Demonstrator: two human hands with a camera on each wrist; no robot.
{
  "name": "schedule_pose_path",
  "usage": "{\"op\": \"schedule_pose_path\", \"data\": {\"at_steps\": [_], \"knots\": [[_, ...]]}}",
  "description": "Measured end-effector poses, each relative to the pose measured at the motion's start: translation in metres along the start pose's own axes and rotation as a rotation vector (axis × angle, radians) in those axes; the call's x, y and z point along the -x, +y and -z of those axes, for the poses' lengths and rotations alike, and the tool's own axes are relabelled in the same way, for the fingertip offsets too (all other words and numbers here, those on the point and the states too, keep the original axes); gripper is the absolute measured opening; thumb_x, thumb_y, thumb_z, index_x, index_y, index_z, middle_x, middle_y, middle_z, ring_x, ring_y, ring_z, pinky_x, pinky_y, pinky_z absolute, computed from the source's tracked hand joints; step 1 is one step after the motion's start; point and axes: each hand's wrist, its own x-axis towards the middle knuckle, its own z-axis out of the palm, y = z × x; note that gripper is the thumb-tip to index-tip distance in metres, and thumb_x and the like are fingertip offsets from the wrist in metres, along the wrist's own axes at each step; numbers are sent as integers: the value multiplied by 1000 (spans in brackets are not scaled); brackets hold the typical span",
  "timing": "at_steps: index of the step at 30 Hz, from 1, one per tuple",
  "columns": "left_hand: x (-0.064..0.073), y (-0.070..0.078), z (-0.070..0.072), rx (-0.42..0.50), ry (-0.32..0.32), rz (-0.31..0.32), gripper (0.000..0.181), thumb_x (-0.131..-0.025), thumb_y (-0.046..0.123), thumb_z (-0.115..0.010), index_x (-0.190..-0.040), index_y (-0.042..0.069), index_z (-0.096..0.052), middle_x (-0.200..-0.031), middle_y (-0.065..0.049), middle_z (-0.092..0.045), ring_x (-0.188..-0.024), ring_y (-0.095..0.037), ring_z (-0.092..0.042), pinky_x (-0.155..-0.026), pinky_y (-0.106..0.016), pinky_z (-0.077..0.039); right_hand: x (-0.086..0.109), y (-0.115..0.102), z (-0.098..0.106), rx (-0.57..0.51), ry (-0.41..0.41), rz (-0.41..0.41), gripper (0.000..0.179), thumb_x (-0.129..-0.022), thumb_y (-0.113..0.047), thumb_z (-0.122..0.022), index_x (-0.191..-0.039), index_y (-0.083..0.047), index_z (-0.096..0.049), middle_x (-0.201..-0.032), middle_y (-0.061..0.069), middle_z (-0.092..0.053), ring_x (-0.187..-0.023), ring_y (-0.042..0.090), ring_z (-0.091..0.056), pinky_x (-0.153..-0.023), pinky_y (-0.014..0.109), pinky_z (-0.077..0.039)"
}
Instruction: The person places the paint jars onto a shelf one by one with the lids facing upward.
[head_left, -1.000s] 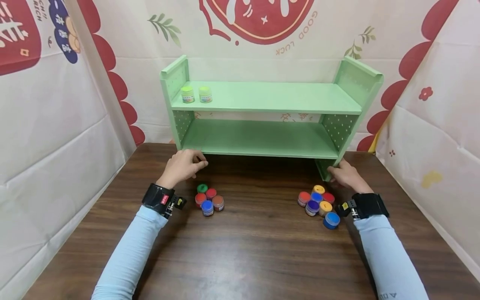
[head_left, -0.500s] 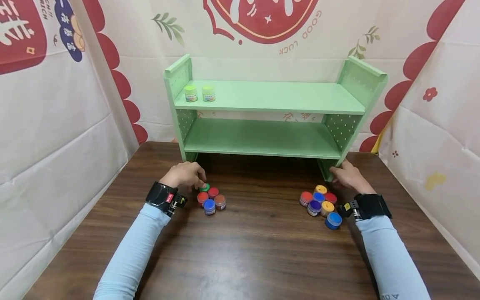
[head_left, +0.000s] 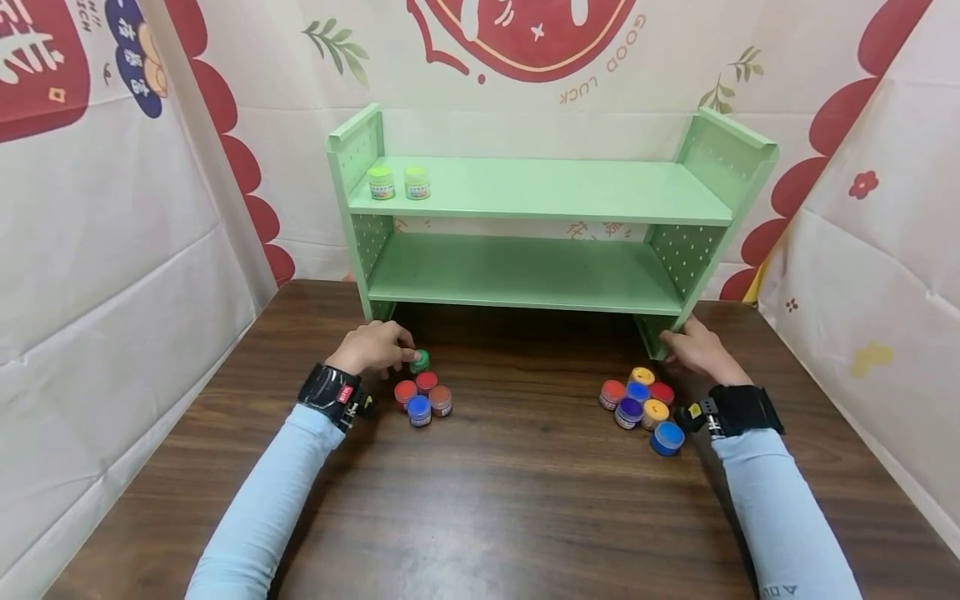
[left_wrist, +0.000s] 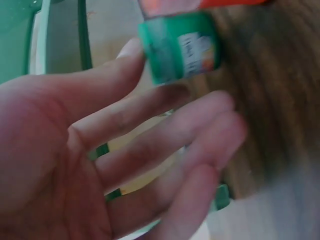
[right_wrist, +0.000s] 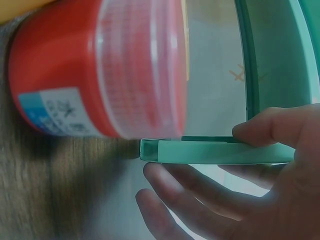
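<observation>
The table [head_left: 487, 500] has a dark brown wood-grain top; a pale reflection [head_left: 442, 575] shows on its near part. The rear wall is white printed cloth [head_left: 525, 125] — lightly creased, bearing a red emblem [head_left: 532, 33], green leaf sprigs [head_left: 337, 48] and "GOOD LUCK" lettering [head_left: 621, 52]. Red scalloped borders [head_left: 219, 92] flank it. Folded white cloth [head_left: 112, 242] hangs left; the right-hand cloth [head_left: 900, 267] — also white — carries a small red flower [head_left: 863, 184].
</observation>
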Motion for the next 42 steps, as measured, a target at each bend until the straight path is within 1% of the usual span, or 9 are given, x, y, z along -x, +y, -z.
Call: {"op": "schedule_pose_path", "data": {"at_steps": [7,11,14,17,23,26,31,37,42], "knots": [[-5,4,-7,-25,88,-50,41,-103,42,-62,-133,14,-68,-83,-8,-74,-63,-22,-72,-59,-32,-47,1,2,-1,-10,0,-1,59,-107,-23,-39,-151,12,-23,-104,33,-62,-79,29,-70,-71,46,-63],[-3,4,-4,11,86,-162,37,-101,21,-65,-138,14,-66,-95,-10,-76,-65,-24,-73,-58,-30,-48,0,3,-3,-20,-12,-11,58,-107,-23,-40,-150,13,-24,-104,33,-62,-79,28,-70,-72,46,-63],[-3,5,-5,24,90,-240,38,-96,6,-65,-132,14,-71,-96,-9,-76,-64,-20,-70,-58,-28,-49,-1,4,-4,-15,-5,-12,58,-107,-23,-40,-150,12,-24,-107,34,-61,-80,28,-70,-71,46,-63],[-6,8,-8,16,116,-248,34,-94,4,-66,-126,13,-74,-87,-9,-76,-61,-16,-67,-59,-28,-49,-1,6,-4,-13,-2,-6,58,-107,-24,-39,-150,12,-24,-107,34,-62,-79,28,-71,-71,46,-63],[-13,17,-16,-15,166,-243,27,-96,22,-74,-121,11,-76,-79,-2,-74,-57,-9,-62,-56,-27,-49,5,9,-4,-27,-6,-9,59,-108,-22,-38,-152,12,-20,-111,37,-59,-82,30,-70,-73,47,-63],[-13,18,-17,-42,195,-248,28,-94,21,-76,-121,13,-76,-85,-2,-75,-68,-13,-66,-63,-31,-52,6,9,-4,-24,-5,-9,59,-108,-22,-37,-153,12,-19,-112,38,-59,-82,30,-70,-72,46,-63],[-13,17,-19,-60,232,-278,32,-90,16,-80,-121,17,-77,-110,0,-77,-100,-21,-69,-78,-40,-55,3,8,-3,-12,13,4,58,-108,-24,-38,-152,10,-22,-109,37,-60,-81,29,-70,-72,46,-63],[-14,16,-22,-73,246,-267,31,-91,24,-80,-121,17,-77,-97,1,-75,-86,-17,-65,-72,-36,-52,0,4,-2,-19,12,2,59,-107,-23,-39,-152,11,-22,-109,36,-60,-81,30,-70,-72,46,-63],[-13,15,-23,-73,250,-271,32,-90,25,-81,-121,18,-76,-110,2,-77,-95,-17,-68,-77,-39,-55,-1,1,-1,-13,7,2,59,-108,-23,-39,-153,11,-22,-112,36,-58,-84,31,-70,-74,47,-63]]}}
